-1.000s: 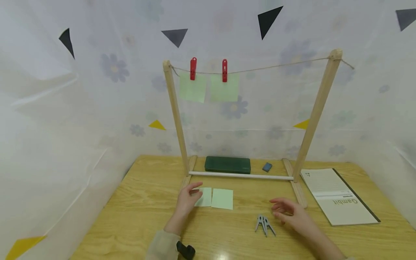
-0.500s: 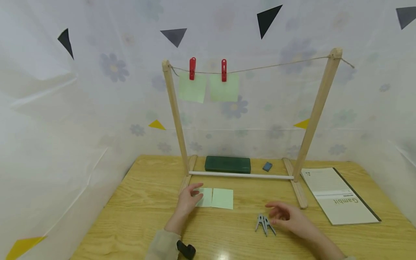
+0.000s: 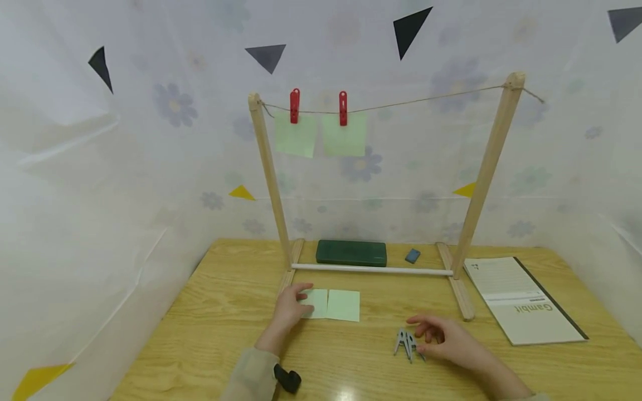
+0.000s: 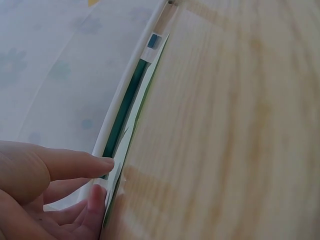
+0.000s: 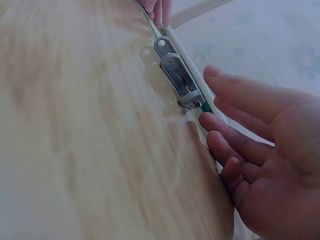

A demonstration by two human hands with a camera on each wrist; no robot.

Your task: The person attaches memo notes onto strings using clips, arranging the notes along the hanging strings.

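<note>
Left hand: fingers nearly straight, tips resting on the left edge of the left note, which lies flat on the table just in front of the rack; whether a fingertip has got under the edge cannot be told. Right hand: fingers spread and loosely bent, holding nothing, hovering just right of the grey pegs, which lie together on the table in front of the rack, toward its right foot. Second note: flat, edge to edge with the first, in front of the rack's white bar. Hanging from the rack's string: two green notes, each under a red peg. Behind the bar: green case and a small blue block. Right of the rack: booklet, cover word upside down to the wearer, reading "Gambit" as best can be made out; smaller print illegible. No other writing legible. Risks, as judged: thin paper lying flat may slide under the fingertips instead of lifting, and nudge the neighbouring note askew; the two pegs touch, so a grasp may drag both or flick one away; a hand raised carelessly could strike the light rack and shake the hung notes.
</note>
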